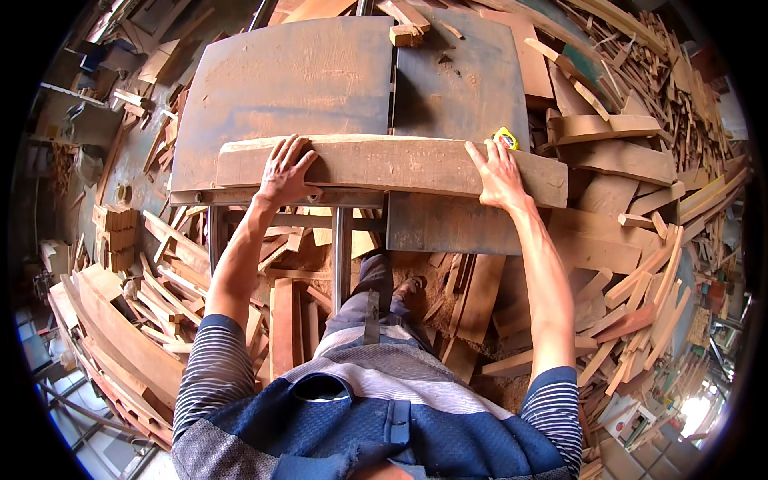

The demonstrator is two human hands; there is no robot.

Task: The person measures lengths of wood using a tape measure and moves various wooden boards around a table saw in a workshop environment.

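The person's striped sleeves (216,360) are coming in from below, and a shoe (410,290) is standing on the sawdust and wood scraps beneath the table. To the left, a stack of long planks (132,336) is crowding the floor; loose boards are filling the ground on the right too. A metal post (342,256) is standing between the legs and the scraps on the left.

The thick wooden plank (384,166) is lying crosswise along the near side of the metal table (280,80). Its left end is resting inside the table's left edge, while its right end is reaching past the right edge. The left hand (286,170) is lying over the plank's left part, fingers close together, thumb standing apart. The right hand (502,176) is lying toward the other end, fingers spread wide. Both sets of fingertips are reaching the far edge; I cannot tell whether either is gripping.

Just beyond the right hand, a yellow tape measure (506,138) is sitting beside the plank. Farther out, bare metal is leaving broad room, a narrow gap is dividing its two plates, and a wooden block (406,35) is sitting near the far edge. Offcuts (612,128) are heaping up on the right.
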